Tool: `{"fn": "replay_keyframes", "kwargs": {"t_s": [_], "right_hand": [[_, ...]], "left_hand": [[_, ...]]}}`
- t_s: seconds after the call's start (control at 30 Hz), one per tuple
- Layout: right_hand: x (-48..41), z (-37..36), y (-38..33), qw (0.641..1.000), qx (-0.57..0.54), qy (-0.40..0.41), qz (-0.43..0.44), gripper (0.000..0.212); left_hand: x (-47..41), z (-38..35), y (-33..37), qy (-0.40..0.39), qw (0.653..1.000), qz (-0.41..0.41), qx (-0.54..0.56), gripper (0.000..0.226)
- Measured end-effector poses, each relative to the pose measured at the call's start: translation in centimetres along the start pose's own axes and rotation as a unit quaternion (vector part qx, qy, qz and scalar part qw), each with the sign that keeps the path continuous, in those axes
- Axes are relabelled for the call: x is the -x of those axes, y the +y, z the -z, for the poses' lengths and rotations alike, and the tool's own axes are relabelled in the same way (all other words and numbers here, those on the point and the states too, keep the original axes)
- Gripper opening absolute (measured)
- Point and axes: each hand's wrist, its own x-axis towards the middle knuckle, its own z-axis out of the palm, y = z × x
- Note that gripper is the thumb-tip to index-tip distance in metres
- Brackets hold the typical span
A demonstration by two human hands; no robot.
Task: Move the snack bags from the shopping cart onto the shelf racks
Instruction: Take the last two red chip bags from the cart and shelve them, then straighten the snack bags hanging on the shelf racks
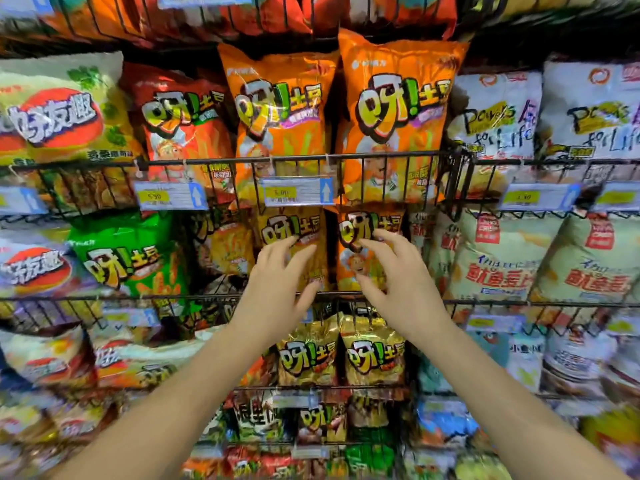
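Both my arms reach forward to the middle wire rack [346, 293]. My left hand [277, 282] hovers with spread fingers in front of a yellow-brown snack bag [287, 233] standing in that rack. My right hand [394, 278] is spread too, its fingertips touching or almost touching an orange snack bag [367, 220] beside the yellow one. Neither hand grips a bag. The shopping cart is out of view.
Wire racks full of snack bags fill the whole wall. Two large orange bags [391, 109] stand in the rack above, behind a price tag [298, 192]. A green bag [131, 258] stands left, pale bags [498, 265] right, and gold bags [374, 355] sit below.
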Motion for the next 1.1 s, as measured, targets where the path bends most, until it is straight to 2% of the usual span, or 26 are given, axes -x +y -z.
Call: {"fn": "replay_keyframes", "kwargs": {"t_s": [0.13,0.27,0.5,0.7,0.93,1.1], "right_hand": [[0.2,-1.0,1.1,0.999,-0.006,-0.023,-0.036,0.058],[0.2,-1.3,2.0,0.995,-0.04,-0.034,-0.082,0.06],[2.3,-2.7,1.6,0.991,-0.062,-0.049,-0.107,0.061],[5.4,-3.6,-0.2,0.991,-0.059,-0.024,-0.122,0.055],[9.9,-4.6,-2.4,0.985,-0.035,-0.06,-0.156,0.053],[11.5,-2.5,-3.2,0.984,-0.025,-0.076,-0.16,0.053]], "left_hand": [[-0.2,-1.3,-0.9,-0.023,0.999,0.032,0.015,0.06],[0.0,-1.6,-1.9,-0.039,0.993,0.099,0.045,0.064],[2.5,-3.4,-2.3,-0.034,0.998,0.041,0.045,0.062],[5.3,-4.8,-2.5,-0.038,0.999,0.009,0.036,0.059],[9.8,-5.3,-2.4,-0.053,0.995,0.014,0.084,0.055],[10.3,-4.0,-1.0,-0.077,0.992,0.032,0.092,0.059]]}}
